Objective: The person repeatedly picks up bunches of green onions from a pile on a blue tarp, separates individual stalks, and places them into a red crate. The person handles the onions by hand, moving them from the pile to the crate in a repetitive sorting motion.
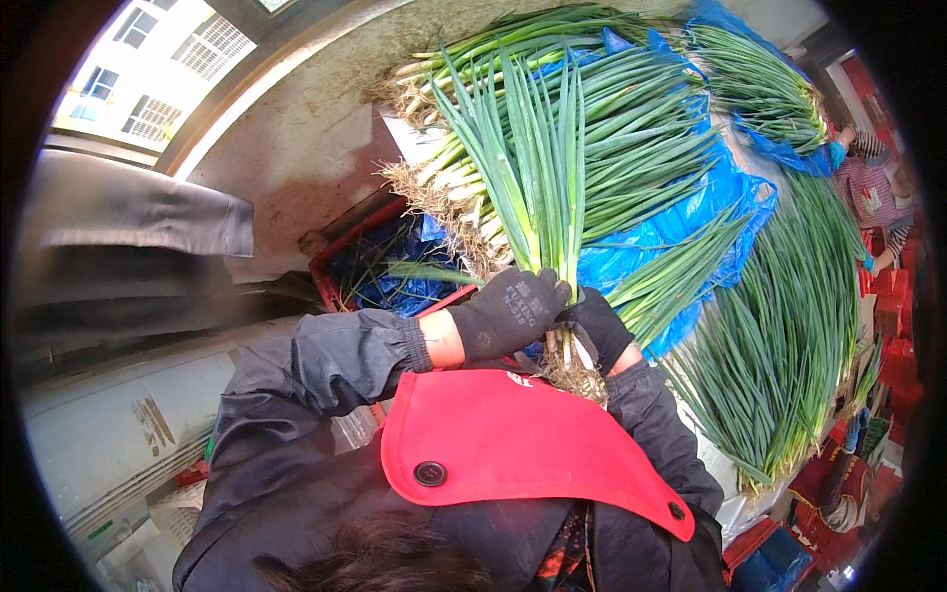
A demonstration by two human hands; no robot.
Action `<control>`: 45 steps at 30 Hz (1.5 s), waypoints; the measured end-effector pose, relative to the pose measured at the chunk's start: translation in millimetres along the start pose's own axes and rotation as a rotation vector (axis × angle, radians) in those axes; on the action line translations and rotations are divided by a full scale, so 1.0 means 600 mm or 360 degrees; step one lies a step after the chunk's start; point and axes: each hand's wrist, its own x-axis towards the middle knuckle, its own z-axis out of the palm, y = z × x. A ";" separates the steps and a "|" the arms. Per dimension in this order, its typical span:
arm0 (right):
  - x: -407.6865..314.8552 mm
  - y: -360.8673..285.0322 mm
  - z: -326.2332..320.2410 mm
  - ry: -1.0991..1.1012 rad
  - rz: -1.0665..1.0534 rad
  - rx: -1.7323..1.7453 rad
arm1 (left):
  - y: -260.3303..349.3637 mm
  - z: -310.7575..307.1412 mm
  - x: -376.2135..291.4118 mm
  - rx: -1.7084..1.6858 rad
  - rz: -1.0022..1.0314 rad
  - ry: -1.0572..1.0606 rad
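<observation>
Both of my hands wear black knit gloves and are closed around a small bunch of scallions point(544, 192) in front of my chest. The leaves fan up and away from me, while the pale bulbs and dry roots point(566, 370) hang below the fists. My left hand point(510, 311) grips the stalks from the left side; printing shows on its back. On the right, my right hand point(601, 325) wraps the lower stalks, its fingertips mostly hidden. Just beyond lies a heap of rooted scallions point(636, 140) on blue plastic sheeting point(651, 255).
A red crate point(322, 277) lined with blue plastic holds leaf scraps at left. More scallions lie in a pile point(777, 333) to the right and a bundle point(762, 81) at the far end. Two people, one co-worker point(873, 185) and another point(836, 473), are along the right side.
</observation>
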 end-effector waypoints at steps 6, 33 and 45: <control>0.001 0.017 -0.002 -0.0061 0.0208 0.0518 | -0.021 -0.020 -0.007 -0.0820 0.0032 0.0045; -0.006 0.001 0.000 0.0057 0.0062 -0.0059 | -0.052 -0.035 0.036 0.0541 0.0290 -0.0022; 0.000 0.056 -0.011 0.0065 0.0307 0.0579 | -0.067 -0.111 -0.009 0.0124 -0.0766 0.0139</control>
